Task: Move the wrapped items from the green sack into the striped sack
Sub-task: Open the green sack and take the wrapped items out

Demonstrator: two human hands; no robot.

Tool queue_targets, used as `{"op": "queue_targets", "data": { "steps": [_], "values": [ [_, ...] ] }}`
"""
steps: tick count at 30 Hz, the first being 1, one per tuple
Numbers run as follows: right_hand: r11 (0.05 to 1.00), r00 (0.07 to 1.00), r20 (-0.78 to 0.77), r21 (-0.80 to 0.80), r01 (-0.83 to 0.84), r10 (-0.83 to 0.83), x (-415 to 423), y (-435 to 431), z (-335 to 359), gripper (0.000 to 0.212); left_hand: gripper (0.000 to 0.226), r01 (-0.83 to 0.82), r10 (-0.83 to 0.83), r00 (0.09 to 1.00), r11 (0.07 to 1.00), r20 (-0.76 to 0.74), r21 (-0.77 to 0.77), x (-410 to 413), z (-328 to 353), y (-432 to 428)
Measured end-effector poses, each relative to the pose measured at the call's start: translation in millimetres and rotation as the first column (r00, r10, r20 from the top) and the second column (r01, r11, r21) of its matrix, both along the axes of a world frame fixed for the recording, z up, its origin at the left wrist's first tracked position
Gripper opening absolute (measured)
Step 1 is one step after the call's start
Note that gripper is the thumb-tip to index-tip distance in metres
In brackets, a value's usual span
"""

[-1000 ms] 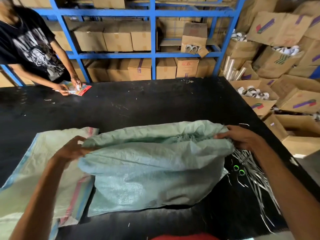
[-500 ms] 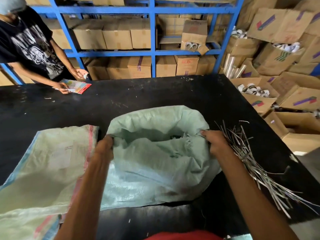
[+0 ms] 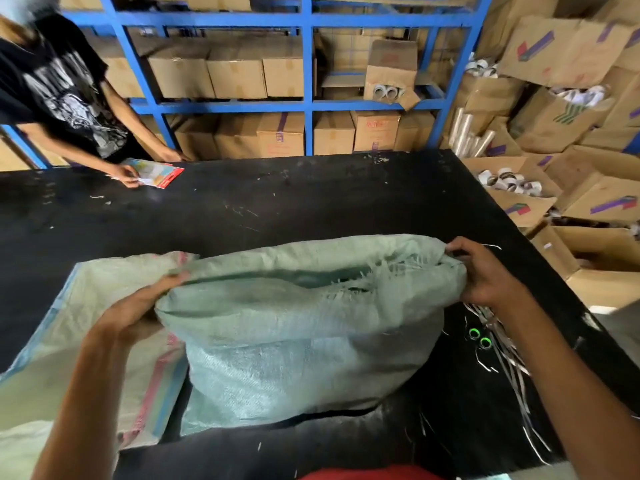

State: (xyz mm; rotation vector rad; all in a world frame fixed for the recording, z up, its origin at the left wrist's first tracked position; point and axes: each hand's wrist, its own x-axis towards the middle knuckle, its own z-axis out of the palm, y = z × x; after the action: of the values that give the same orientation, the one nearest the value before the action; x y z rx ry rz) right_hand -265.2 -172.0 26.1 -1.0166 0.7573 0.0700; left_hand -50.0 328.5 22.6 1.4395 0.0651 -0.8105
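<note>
Green sack [image 3: 304, 341] mid-table [image 3: 277, 209], mouth facing 12 o'clock | left hand [image 3: 138, 303] clamped on rim at 9 o'clock | right hand [image 3: 491, 275] clamped on rim at 3 o'clock | striped sack [image 3: 86, 323] flat at 9 o'clock, edge under green sack

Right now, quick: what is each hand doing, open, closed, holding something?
Left hand: closed, gripping the green sack at the left rim of its mouth.
Right hand: closed, gripping the right rim of the same sack.
</note>
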Motion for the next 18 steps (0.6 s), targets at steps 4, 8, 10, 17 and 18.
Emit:
{"op": "queue_targets", "data": {
  "steps": [4, 8, 10, 17, 18],
  "values": [
    [0.988, 0.994, -0.005, -0.11, -0.111, 0.111, -7.1, 0.0, -0.5, 0.033, 0.069, 0.103, -0.258, 0.936, 0.852, 0.24, 0.513, -5.1, -6.2, -4.5],
    [0.873, 0.957, -0.244, -0.42, -0.249, 0.156, -15.4, 14.2, -14.6, 0.058, 0.043, -0.126, -0.21, 0.925, 0.618, 0.318, 0.776, -8.7, -25.1, -10.9],
    [0.765, 0.946, -0.314, -0.59, -0.26, 0.08, -19.9, 20.2, -24.2, 0.06, 0.054, -0.233, -0.247, 0.895, 0.45, 0.371, 0.862, -17.3, -30.0, -15.2],
    [0.25, 0.885, -0.43, -0.89, -0.381, -0.182, -6.2, 50.6, -39.6, 0.043, 0.042, -0.29, 0.227, 0.957, 0.785, 0.182, 0.548, -27.8, -23.5, -59.3],
    [0.38, 0.904, -0.37, -0.884, -0.272, -0.214, 1.2, 57.4, -40.2, 0.043, 0.035, -0.31, 0.338, 0.941, 0.887, -0.025, 0.343, -27.6, -23.4, -68.2]
  ]
}}
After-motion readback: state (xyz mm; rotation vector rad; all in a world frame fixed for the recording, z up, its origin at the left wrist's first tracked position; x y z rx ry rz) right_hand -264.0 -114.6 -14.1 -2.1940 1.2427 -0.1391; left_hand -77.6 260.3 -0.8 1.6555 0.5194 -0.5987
